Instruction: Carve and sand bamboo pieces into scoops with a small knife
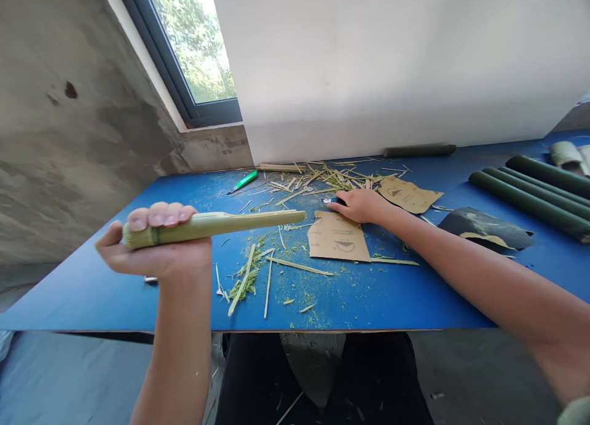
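Bamboo (230,224) tight in L hand (159,260); R hand (360,205) on half-hidden dk. item (334,200), grip unclear

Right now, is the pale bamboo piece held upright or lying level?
Roughly level: the left hand grips the thicker end of the bamboo piece, and its narrower end points sideways.

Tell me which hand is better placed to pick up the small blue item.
Probably the right hand: it is at the small blue item, while the left hand grips the bamboo piece.
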